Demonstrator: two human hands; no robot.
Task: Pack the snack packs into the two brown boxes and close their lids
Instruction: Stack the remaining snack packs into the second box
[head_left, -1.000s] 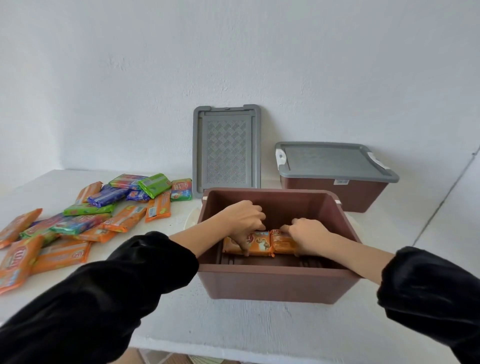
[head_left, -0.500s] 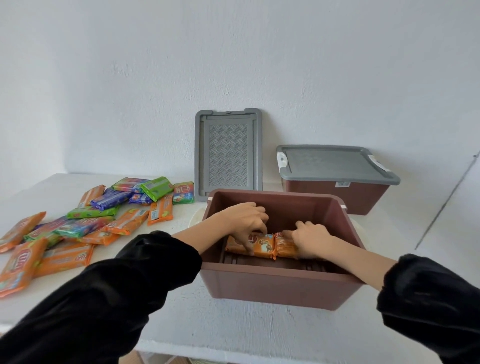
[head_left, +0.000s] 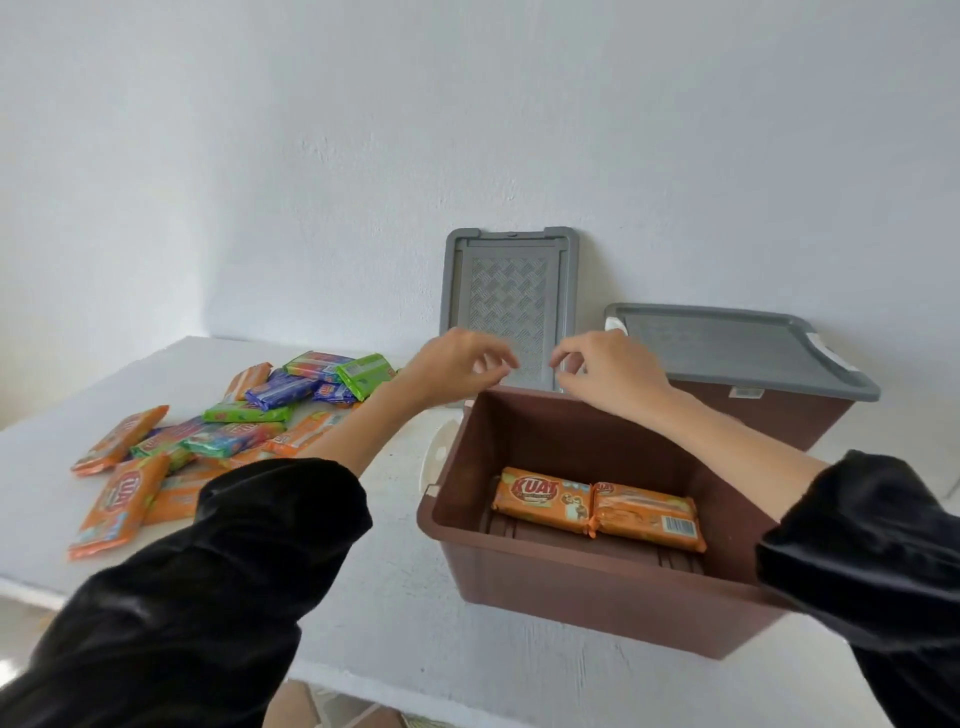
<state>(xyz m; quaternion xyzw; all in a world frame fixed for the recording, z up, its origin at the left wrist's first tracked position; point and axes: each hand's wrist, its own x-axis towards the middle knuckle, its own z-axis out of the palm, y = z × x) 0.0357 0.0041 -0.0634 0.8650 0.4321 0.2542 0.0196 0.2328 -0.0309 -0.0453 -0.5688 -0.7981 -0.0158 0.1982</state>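
Observation:
An open brown box (head_left: 582, 587) stands in front of me. Two orange snack packs (head_left: 597, 506) lie side by side on its floor. My left hand (head_left: 457, 364) and my right hand (head_left: 608, 371) hover above the box's far rim, both empty with fingers loosely curled and apart. The box's grey lid (head_left: 509, 306) leans upright against the wall behind them. A second brown box (head_left: 769, 410) with its grey lid (head_left: 737, 348) on stands at the back right. A heap of orange, green and blue snack packs (head_left: 208, 431) lies on the left.
Everything rests on a white table (head_left: 395, 582) against a white wall. The table's front edge runs just below the open box. My black sleeves fill the lower corners of the view.
Both hands have let go of the orange packs and risen out of the box to above its far rim. The two packs stay on the box floor.

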